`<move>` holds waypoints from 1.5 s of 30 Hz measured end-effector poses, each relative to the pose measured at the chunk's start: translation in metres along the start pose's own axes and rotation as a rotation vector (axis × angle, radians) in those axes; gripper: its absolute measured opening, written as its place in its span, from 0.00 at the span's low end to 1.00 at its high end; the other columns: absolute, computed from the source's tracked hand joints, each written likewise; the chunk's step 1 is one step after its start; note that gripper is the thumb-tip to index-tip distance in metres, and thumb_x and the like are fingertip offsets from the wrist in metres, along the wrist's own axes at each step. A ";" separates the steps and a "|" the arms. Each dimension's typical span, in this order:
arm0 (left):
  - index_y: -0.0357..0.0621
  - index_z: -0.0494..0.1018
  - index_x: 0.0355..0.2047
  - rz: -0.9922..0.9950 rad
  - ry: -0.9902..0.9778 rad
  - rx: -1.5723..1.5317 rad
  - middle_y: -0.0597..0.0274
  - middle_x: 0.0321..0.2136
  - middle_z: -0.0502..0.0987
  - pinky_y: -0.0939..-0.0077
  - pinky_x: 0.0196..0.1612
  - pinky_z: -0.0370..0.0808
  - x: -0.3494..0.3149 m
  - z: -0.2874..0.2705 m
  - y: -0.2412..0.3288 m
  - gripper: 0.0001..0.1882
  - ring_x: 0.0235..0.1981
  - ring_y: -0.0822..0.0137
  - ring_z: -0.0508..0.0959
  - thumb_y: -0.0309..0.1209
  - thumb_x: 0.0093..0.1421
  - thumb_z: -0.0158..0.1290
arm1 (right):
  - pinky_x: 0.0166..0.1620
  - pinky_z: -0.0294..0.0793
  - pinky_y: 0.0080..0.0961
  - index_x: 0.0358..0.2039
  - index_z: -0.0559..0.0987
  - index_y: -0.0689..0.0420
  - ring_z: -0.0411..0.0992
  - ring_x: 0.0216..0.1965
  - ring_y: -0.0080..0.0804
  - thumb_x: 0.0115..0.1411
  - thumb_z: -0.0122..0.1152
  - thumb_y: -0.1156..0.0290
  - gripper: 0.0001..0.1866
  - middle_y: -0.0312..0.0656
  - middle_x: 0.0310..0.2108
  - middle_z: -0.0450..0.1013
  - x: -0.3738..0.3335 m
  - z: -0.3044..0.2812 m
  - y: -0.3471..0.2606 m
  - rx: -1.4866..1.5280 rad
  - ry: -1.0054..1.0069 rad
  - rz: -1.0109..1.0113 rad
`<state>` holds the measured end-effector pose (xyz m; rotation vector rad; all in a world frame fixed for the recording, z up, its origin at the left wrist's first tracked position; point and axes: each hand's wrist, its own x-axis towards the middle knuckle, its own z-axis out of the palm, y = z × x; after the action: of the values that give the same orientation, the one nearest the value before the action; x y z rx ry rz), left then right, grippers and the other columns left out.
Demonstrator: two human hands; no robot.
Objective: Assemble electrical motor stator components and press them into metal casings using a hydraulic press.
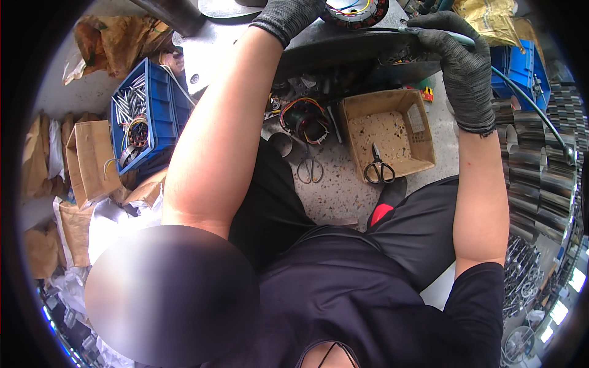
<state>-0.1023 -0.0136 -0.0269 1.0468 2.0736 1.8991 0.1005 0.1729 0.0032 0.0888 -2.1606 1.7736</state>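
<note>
My left hand [289, 19], in a dark grey knit glove, rests at the metal machine table's upper edge. Its fingers are partly cut off by the picture's top, so their grip is hidden. Just right of it sits a motor stator [354, 13] with dark windings and yellow, red and blue wires. My right hand [461, 64], gloved alike, is curled round a pale rod [460, 38] at the table's right end. A thin bar [532, 98] runs from near that hand down to a round knob at the right. The metal table [211, 58] bears the stator.
Below the table lie another wired stator [305, 121], scissors [310, 171] and a cardboard box [422, 138] with black-handled scissors [379, 167] across its near edge. A blue crate [161, 110] of metal pins stands left, a blue bin [520, 67] right. Stacked metal cylinders [534, 178] line the right.
</note>
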 end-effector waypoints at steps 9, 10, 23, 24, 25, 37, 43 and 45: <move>0.33 0.76 0.56 0.037 -0.013 0.063 0.53 0.46 0.83 0.73 0.54 0.76 0.003 -0.001 -0.001 0.16 0.49 0.68 0.80 0.25 0.71 0.53 | 0.49 0.82 0.22 0.43 0.85 0.59 0.81 0.43 0.25 0.65 0.64 0.73 0.09 0.38 0.41 0.82 0.006 0.005 0.007 -0.126 0.017 -0.052; 0.33 0.76 0.56 0.062 -0.027 0.080 0.53 0.46 0.83 0.74 0.54 0.77 0.003 0.000 -0.001 0.16 0.49 0.68 0.80 0.25 0.71 0.53 | 0.50 0.82 0.22 0.43 0.85 0.59 0.81 0.43 0.25 0.65 0.64 0.73 0.08 0.38 0.41 0.82 0.008 0.005 0.009 -0.134 -0.008 -0.090; 0.34 0.76 0.56 0.047 -0.038 0.069 0.53 0.46 0.83 0.74 0.52 0.77 -0.004 0.002 0.010 0.16 0.47 0.68 0.80 0.25 0.70 0.53 | 0.47 0.83 0.23 0.44 0.84 0.61 0.81 0.41 0.26 0.65 0.63 0.76 0.08 0.40 0.39 0.82 0.004 0.012 -0.006 -0.104 0.065 -0.019; 0.34 0.76 0.56 0.049 -0.039 0.067 0.53 0.46 0.83 0.74 0.52 0.77 -0.004 0.001 0.010 0.16 0.47 0.68 0.80 0.25 0.70 0.53 | 0.47 0.82 0.23 0.43 0.84 0.61 0.81 0.41 0.26 0.65 0.64 0.76 0.08 0.40 0.39 0.82 0.005 0.013 -0.007 -0.131 0.068 -0.023; 0.34 0.76 0.56 0.061 -0.038 0.075 0.53 0.46 0.83 0.73 0.52 0.77 -0.005 0.001 0.010 0.16 0.48 0.68 0.80 0.25 0.70 0.54 | 0.47 0.82 0.23 0.43 0.84 0.61 0.81 0.41 0.26 0.65 0.64 0.76 0.08 0.40 0.39 0.82 0.006 0.014 -0.005 -0.132 0.069 -0.023; 0.35 0.78 0.55 0.116 -0.049 0.202 0.49 0.46 0.84 0.72 0.52 0.77 -0.009 0.001 0.023 0.17 0.48 0.66 0.82 0.28 0.68 0.57 | 0.45 0.82 0.23 0.38 0.85 0.61 0.81 0.38 0.24 0.65 0.62 0.73 0.07 0.40 0.35 0.81 0.014 0.009 0.000 0.057 -0.178 0.122; 0.35 0.78 0.55 0.141 -0.044 0.224 0.48 0.46 0.84 0.71 0.53 0.77 -0.007 0.000 0.019 0.17 0.48 0.64 0.82 0.29 0.68 0.58 | 0.41 0.80 0.21 0.40 0.84 0.62 0.79 0.35 0.23 0.64 0.63 0.74 0.07 0.39 0.36 0.81 0.008 0.011 -0.009 -0.044 0.084 0.014; 0.35 0.78 0.55 0.176 -0.050 0.196 0.48 0.46 0.84 0.70 0.53 0.77 -0.007 0.001 0.018 0.17 0.48 0.64 0.82 0.29 0.68 0.58 | 0.41 0.79 0.20 0.41 0.84 0.62 0.79 0.36 0.22 0.64 0.64 0.74 0.07 0.38 0.36 0.81 0.011 0.010 -0.002 -0.039 0.085 -0.020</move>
<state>-0.0896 -0.0169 -0.0131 1.3463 2.2423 1.7487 0.0889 0.1644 0.0068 0.0250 -2.1262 1.6917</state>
